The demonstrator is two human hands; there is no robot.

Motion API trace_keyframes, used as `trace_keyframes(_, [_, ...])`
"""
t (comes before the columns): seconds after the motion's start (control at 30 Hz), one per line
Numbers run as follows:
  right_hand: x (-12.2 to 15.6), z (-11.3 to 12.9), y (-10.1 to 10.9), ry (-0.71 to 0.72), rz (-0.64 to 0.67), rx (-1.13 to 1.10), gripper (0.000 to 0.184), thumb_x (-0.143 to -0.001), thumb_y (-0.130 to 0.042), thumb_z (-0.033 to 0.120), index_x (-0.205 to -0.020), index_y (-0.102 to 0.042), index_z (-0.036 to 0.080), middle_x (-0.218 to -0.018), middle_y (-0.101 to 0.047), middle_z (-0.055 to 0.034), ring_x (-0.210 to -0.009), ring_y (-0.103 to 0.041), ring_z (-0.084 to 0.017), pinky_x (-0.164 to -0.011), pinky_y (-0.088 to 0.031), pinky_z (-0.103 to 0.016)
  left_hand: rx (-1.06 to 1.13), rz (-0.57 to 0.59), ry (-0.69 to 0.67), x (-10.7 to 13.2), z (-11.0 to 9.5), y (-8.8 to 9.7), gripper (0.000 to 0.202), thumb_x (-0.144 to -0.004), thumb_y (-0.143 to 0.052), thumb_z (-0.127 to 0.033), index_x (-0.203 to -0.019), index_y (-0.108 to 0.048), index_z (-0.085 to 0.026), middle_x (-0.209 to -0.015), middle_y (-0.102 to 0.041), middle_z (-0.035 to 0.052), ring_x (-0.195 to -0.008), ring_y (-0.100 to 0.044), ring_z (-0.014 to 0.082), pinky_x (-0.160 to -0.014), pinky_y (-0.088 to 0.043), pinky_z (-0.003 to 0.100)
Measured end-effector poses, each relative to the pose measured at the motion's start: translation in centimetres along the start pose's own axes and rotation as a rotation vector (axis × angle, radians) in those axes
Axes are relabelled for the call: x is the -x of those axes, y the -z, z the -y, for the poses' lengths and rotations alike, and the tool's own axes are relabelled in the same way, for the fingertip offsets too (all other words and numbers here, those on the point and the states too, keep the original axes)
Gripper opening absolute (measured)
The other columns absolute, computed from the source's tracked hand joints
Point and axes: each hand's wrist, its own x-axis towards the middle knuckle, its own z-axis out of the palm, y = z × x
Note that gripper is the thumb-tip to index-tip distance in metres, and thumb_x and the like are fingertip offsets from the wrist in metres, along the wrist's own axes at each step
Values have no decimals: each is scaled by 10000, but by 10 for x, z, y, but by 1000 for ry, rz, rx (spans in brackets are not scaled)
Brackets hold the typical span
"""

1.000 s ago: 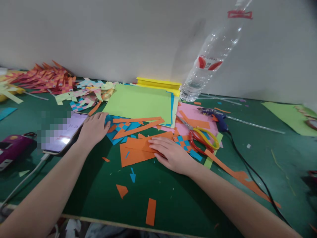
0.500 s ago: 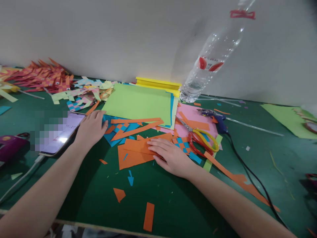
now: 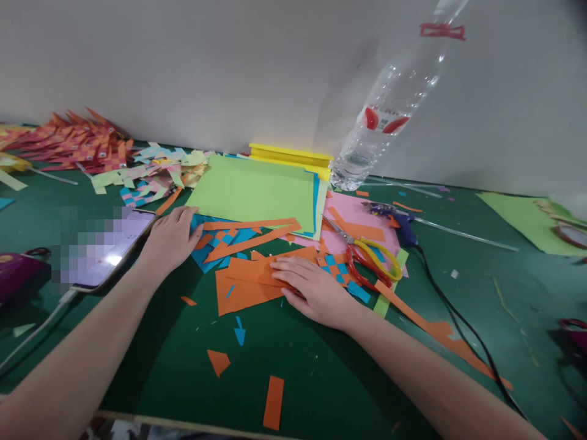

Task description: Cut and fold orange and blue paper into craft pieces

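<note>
My left hand (image 3: 172,239) rests on the table between the phone (image 3: 120,244) and the stack of light green paper (image 3: 257,192), fingers stretched out and holding nothing. Its fingertips lie by the stack's left corner, near blue paper pieces. My right hand (image 3: 314,288) lies flat, palm down, over the right part of the orange paper sheets (image 3: 247,293), fingers extended. Just beyond it are a blue-and-orange woven paper piece (image 3: 334,269) and scissors (image 3: 362,250) with red and yellow handles. Orange strips (image 3: 257,235) lie across blue scraps between the hands.
A plastic bottle (image 3: 371,134) leans at the wall beside a yellow holder (image 3: 288,157). A glue gun (image 3: 398,220) with a black cord lies on the right. Woven orange paper pieces (image 3: 77,143) pile up at back left. Orange cut-offs (image 3: 274,402) lie near the front edge.
The whole view has shifted slightly to the left. Both hands keep their places against the papers, and nothing has been picked up or let go.
</note>
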Motion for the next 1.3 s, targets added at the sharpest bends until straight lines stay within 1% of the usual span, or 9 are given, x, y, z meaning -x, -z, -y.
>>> trace_keyframes(0.07, [0,0,0,5,-3,8,287,-916,-462,218,-1152,-614,157,-1297,-615,-99,-1266,-513,-194,-1075,-426,-413,9,-6,2,1,-1,1,442,-943,-295,-346,-1280,-437,-99,-1281,-514,197,-1182,-516,358,-957,-437,510])
trace_keyframes(0.17, [-1,1,1,3,-1,17,284,-921,-455,222,-1138,-622,145,-1286,-624,-99,-1255,-524,-201,-1066,-437,-414,21,-94,-31,3,-5,9,424,-956,-309,-367,-1264,-453,-114,-1329,-449,204,-1282,-411,367,-1036,-377,519])
trace_keyframes(0.23, [-1,1,1,2,-4,14,284,-922,-452,222,-1135,-623,143,-1283,-626,-96,-1251,-528,-202,-1063,-441,-411,36,-121,-111,6,-8,17,414,-964,-336,-381,-1275,-446,-132,-1368,-412,190,-1329,-342,366,-1061,-357,515])
trace_keyframes(0.27, [-1,1,1,3,-5,10,284,-923,-450,222,-1135,-623,144,-1283,-627,-94,-1250,-529,-202,-1061,-443,-409,58,-152,-168,7,-10,20,401,-964,-356,-385,-1268,-451,-142,-1347,-435,177,-1317,-358,350,-1070,-350,508])
trace_keyframes(0.4, [-2,2,2,-10,9,-4,284,-925,-447,223,-1135,-620,141,-1285,-624,-97,-1253,-524,-203,-1058,-446,-411,165,-52,-474,12,-14,25,390,-930,-459,-469,-1234,-494,-226,-1310,-491,106,-1299,-392,294,-1078,-341,485])
trace_keyframes(0.5, [-2,2,2,-12,9,-1,279,-924,-447,219,-1130,-620,147,-1282,-626,-96,-1255,-522,-205,-1057,-444,-421,211,59,-568,14,-14,24,438,-852,-534,-583,-1144,-550,-257,-1274,-525,78,-1284,-402,297,-1045,-362,494])
trace_keyframes(0.67, [-2,1,2,-13,17,-5,279,-919,-458,216,-1136,-618,141,-1284,-623,-102,-1263,-513,-210,-1069,-430,-421,231,196,-500,12,-7,25,626,-735,-602,-686,-1192,-541,-264,-1287,-524,81,-1241,-425,316,-1026,-367,513])
trace_keyframes(0.87, [-1,1,2,-17,22,-14,275,-920,-459,217,-1137,-614,146,-1291,-617,-101,-1264,-510,-200,-1076,-422,-413,244,316,-442,10,5,22,674,-785,-590,-623,-1352,-428,-295,-1377,-491,71,-1254,-425,305,-1020,-387,490])
trace_keyframes(1.3, [-2,0,1,-16,19,-20,278,-919,-467,222,-1143,-610,140,-1301,-610,-104,-1270,-502,-203,-1076,-417,-415,294,310,-427,7,10,12,553,-845,-529,-606,-1295,-484,-288,-1344,-535,60,-1232,-454,281,-1013,-402,464])
